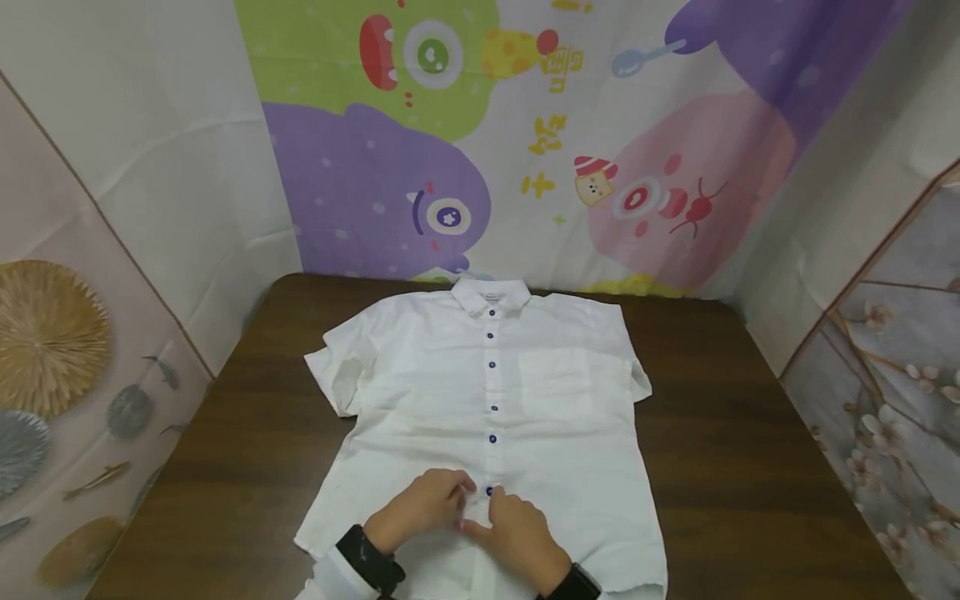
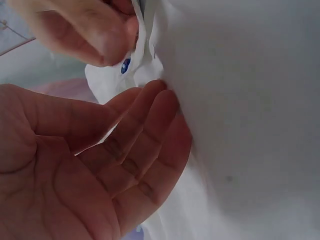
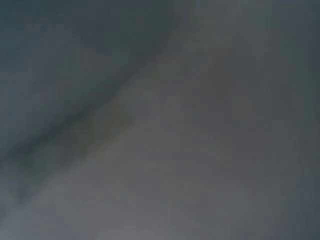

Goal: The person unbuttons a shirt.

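A white short-sleeved shirt (image 1: 420, 383) lies front up on the brown table, collar at the far side, with a row of dark blue buttons down its placket. Near the hem, my left hand (image 1: 427, 507) pinches the placket's cloth from the left. My right hand (image 1: 525, 537) holds the cloth from the right, close to a low blue button (image 1: 489, 492). In the left wrist view, the curled fingers of the left hand meet the fabric just below that button (image 2: 125, 66). The right wrist view is dark and blurred, so its fingertips are hidden there.
The wooden table (image 1: 720, 433) extends on both sides of the shirt. A cartoon-printed curtain (image 1: 525, 167) hangs behind its far edge. Patterned cloth panels stand at the left (image 1: 60, 467) and right (image 1: 885, 400).
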Action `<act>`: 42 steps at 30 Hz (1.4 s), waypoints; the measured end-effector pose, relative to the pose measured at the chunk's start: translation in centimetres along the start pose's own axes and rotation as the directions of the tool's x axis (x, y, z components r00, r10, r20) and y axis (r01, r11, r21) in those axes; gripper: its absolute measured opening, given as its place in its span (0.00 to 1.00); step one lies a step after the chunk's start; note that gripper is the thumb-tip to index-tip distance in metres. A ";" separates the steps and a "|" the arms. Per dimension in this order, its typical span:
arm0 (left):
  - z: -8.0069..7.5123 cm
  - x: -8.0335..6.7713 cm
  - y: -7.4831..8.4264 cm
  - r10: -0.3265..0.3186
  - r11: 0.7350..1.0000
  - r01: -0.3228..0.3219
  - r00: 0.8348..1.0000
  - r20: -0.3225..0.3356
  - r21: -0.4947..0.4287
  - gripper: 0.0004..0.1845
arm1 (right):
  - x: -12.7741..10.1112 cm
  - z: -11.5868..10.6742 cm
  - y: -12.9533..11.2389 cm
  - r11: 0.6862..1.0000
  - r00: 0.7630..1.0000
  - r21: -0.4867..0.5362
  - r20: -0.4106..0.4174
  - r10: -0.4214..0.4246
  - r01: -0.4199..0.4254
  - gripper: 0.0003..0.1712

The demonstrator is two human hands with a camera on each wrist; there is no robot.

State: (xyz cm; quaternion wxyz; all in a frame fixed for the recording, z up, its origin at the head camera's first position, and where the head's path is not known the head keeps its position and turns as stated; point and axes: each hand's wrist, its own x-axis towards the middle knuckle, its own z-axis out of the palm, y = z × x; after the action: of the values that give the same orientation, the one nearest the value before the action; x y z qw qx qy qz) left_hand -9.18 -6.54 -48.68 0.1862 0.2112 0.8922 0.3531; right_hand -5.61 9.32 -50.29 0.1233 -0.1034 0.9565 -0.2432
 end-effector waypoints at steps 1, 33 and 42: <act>0.0 0.0 0.0 -0.002 1.000 0.002 1.000 0.003 -0.005 0.12 | 0.1 0.3 -0.1 1.000 1.000 -0.028 -0.013 0.012 -0.012 0.32; 1.0 0.1 0.2 0.134 0.988 -0.148 0.962 -0.236 -0.042 0.12 | -0.1 -4.7 -0.7 0.976 0.995 0.205 -0.082 -0.059 0.074 0.09; 0.5 1.4 2.6 0.131 0.985 -0.165 0.903 -0.409 -0.047 0.09 | -0.2 -7.8 -1.5 0.951 0.966 0.285 -0.254 -0.045 0.119 0.04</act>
State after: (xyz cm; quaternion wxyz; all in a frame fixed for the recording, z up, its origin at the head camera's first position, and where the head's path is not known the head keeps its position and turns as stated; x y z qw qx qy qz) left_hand -9.50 -3.81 -47.40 -0.0215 0.1931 0.8778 0.4380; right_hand -7.44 11.56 -42.87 0.0087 -0.0929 0.9116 -0.4003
